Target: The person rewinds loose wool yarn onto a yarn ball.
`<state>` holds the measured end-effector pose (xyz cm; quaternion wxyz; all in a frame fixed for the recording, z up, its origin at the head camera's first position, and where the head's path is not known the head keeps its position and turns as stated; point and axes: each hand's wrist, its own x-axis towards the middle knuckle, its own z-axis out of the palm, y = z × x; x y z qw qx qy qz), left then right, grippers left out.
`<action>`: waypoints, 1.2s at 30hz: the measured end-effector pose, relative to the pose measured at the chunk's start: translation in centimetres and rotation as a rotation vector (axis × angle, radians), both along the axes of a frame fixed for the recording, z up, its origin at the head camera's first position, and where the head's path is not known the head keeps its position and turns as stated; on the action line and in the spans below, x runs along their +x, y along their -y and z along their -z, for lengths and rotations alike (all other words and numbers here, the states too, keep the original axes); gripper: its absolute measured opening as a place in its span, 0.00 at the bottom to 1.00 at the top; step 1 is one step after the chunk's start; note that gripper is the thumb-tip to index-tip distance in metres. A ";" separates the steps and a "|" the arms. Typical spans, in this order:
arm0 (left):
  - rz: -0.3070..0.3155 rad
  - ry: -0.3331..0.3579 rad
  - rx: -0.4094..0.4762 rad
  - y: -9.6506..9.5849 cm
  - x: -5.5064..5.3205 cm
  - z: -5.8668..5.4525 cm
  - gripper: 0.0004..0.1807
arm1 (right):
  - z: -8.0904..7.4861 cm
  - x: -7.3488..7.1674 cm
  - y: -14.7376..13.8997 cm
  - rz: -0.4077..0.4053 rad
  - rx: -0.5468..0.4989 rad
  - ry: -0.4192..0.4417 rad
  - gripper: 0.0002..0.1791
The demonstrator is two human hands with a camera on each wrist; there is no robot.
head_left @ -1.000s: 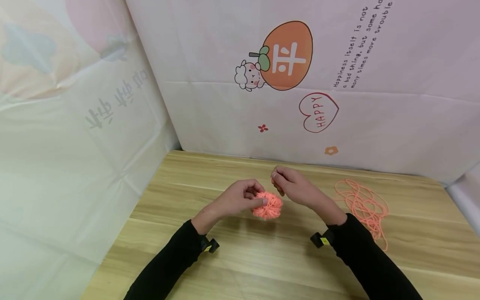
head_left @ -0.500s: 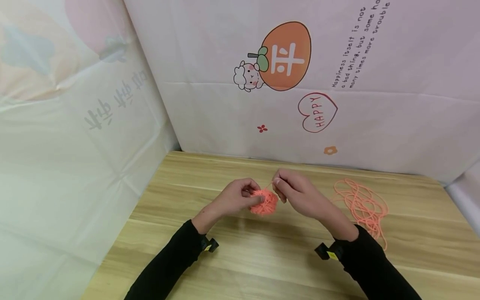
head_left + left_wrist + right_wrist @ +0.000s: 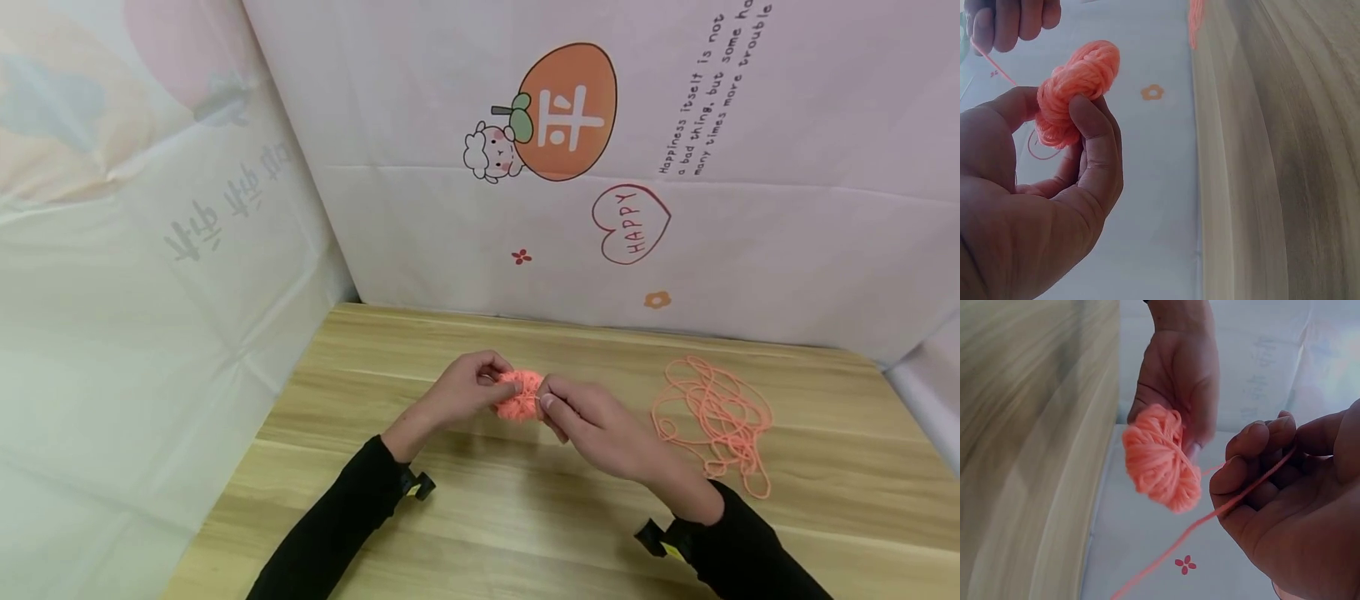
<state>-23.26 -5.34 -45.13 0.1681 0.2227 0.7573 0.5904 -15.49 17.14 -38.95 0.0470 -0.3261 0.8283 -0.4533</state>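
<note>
A small ball of coral yarn (image 3: 519, 395) is held above the table by my left hand (image 3: 467, 388), the thumb across its near face and the fingers behind. The left wrist view shows the wound ball (image 3: 1079, 90) pinched between thumb and fingers, with a thin loop hanging below it. Close to the ball's right side, my right hand (image 3: 600, 423) pinches the yarn strand (image 3: 1207, 517). In the right wrist view this strand runs across the curled fingers of the right hand (image 3: 1297, 494) and trails toward the lower left.
On the right of the wooden table (image 3: 465, 517) lies a loose tangle of coral yarn (image 3: 716, 417). A printed white cloth (image 3: 420, 233) stands along the table's back edge, and another hangs at the left.
My right hand has come down and toward me, from above the ball's right to beside it. The ball has shifted slightly left and up. The loose yarn's left loops lie differently.
</note>
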 end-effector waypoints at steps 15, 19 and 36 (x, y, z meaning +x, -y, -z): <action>-0.037 0.001 0.043 0.0 -0.8 -0.7 0.13 | 1.4 1.5 1.1 -0.078 0.008 -0.003 0.14; -0.032 0.019 0.081 0.1 -1.0 -1.0 0.14 | 1.9 1.3 1.0 -0.073 0.016 0.028 0.15; 0.079 0.054 0.209 0.1 -0.1 -3.0 0.17 | 5.3 0.3 0.9 -0.044 0.082 0.065 0.15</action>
